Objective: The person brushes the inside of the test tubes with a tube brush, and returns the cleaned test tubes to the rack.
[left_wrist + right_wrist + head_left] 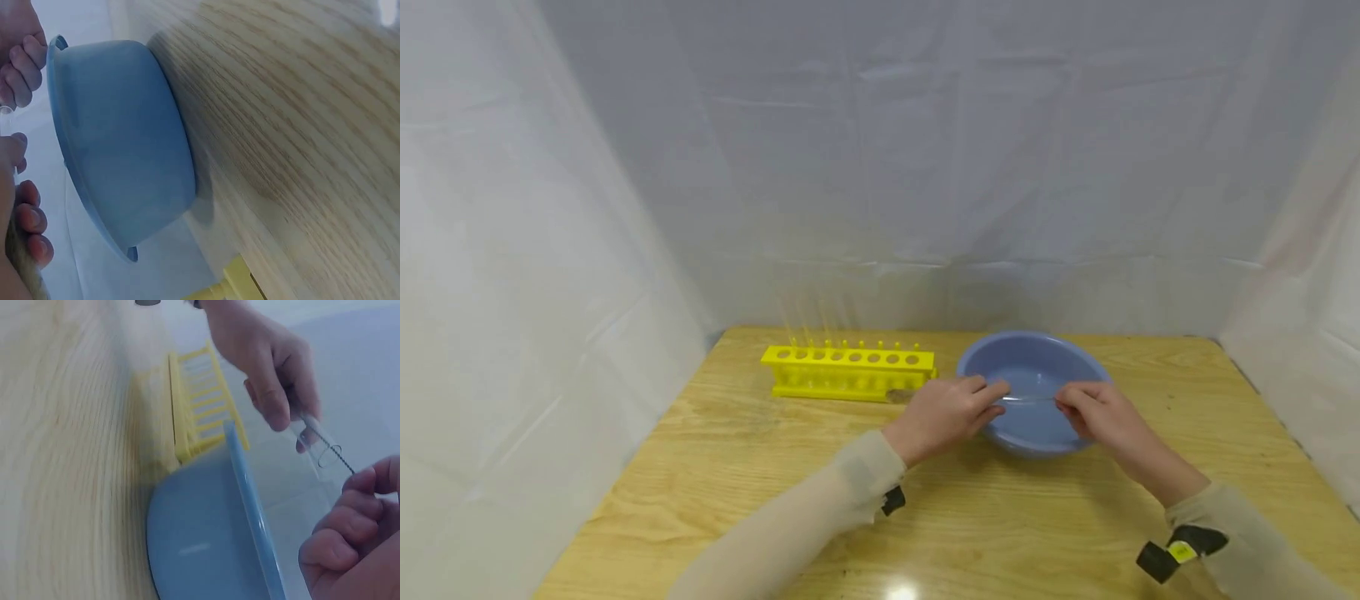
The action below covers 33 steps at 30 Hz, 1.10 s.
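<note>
My left hand [943, 417] grips a clear glass test tube [320, 447], held roughly level over the left side of a blue basin [1033, 442]. My right hand [1093, 412] pinches the twisted wire of a test tube brush [344, 462], which runs into the tube's mouth. The brush's brownish bristles [900, 396] show on the far side of my left hand, toward the rack. In the left wrist view, the fingers [31, 219] curl round the tube beside the bristles. The rim of the tube faces my right hand.
A yellow test tube rack [850, 358] stands left of the basin, with several clear tubes [805, 321] upright at its left end. Both stand toward the back of the wooden table [760, 475]. White sheeting [895, 167] hangs behind and at both sides.
</note>
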Motion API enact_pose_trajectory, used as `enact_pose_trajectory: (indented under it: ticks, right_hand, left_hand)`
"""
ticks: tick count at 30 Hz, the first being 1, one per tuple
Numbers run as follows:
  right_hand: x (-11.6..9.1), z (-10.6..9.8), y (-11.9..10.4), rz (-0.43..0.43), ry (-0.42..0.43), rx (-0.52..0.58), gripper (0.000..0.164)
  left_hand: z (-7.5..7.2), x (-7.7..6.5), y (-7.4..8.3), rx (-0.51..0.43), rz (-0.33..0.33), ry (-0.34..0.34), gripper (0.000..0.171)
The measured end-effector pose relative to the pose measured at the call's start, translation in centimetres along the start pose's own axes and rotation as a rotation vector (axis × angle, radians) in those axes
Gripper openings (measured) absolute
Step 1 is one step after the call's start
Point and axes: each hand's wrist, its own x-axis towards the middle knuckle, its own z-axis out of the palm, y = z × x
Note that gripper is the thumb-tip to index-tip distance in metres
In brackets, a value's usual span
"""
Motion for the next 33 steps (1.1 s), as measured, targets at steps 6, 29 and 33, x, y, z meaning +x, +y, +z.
enact_pose_trajectory:
  ticks: [6,29,33]
  right_hand:
    - [-0.4,0.0,-0.1,0.03,0.032,-0.031,0.041]
    - [-3.0,-6.8,1.6,-0.028,0.095,-0.173,0.053]
    - [-3.5,-7.6,1.6,-0.035,0.111,-0.187,0.056]
  left_hand:
    - [0.0,-0.3,0.0,-0.065,-0.008,-0.015,0.027]
    - [-0.7,-2.6,-2.1,-0.099,-0.052,-0.037,0.031]
    - [-0.7,-2.6,-2.1,-0.111,-0.061,-0.035,0.032]
